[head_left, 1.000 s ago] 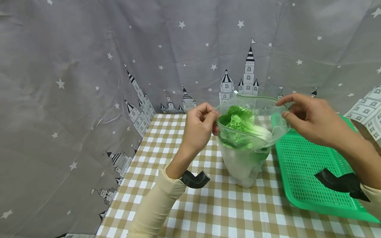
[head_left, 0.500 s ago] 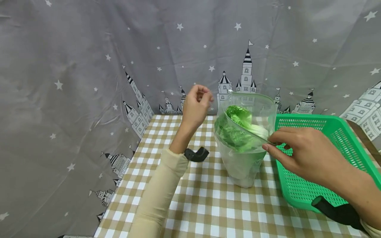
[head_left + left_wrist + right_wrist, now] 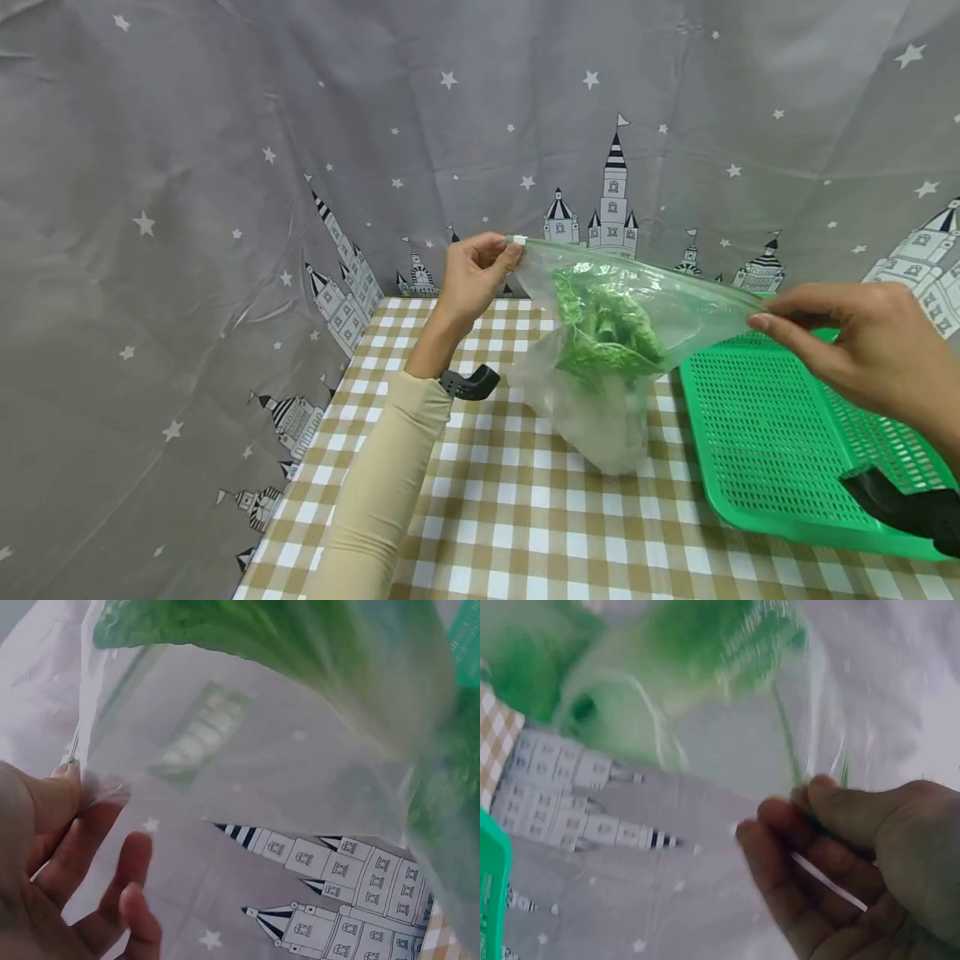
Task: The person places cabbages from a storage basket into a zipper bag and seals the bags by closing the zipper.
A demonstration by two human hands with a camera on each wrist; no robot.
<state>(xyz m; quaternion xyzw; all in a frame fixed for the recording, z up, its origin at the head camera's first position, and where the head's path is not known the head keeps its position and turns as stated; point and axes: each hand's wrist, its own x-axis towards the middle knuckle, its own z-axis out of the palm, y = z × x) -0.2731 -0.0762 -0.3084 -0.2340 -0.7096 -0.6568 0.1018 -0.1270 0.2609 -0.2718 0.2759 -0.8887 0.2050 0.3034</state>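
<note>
A clear zip bag (image 3: 600, 442) with a green zip edge stands on the table, its mouth drawn out into a straight line between both hands. Inside it are leafy green cabbage leaves (image 3: 603, 325), seen through the plastic. My left hand (image 3: 474, 275) pinches the bag's left top corner, beside the white slider (image 3: 519, 240). With thumb and forefinger my right hand (image 3: 855, 342) pinches the opposite top corner. In the left wrist view, a printed label (image 3: 202, 735) shows through the plastic above the left hand (image 3: 82, 862). The right wrist view shows the right hand (image 3: 847, 862) at the zip edge.
A green perforated plastic basket (image 3: 780, 433) sits on the right, partly below the right hand. A brown-and-white checked cloth (image 3: 480, 517) covers the table. Behind hangs a grey curtain (image 3: 420, 92) with stars and castles.
The bag's mouth went from spread wide to pulled flat and straight. My left hand let go, rose, then took the corner by the slider. My right hand dipped, then moved up and right.
</note>
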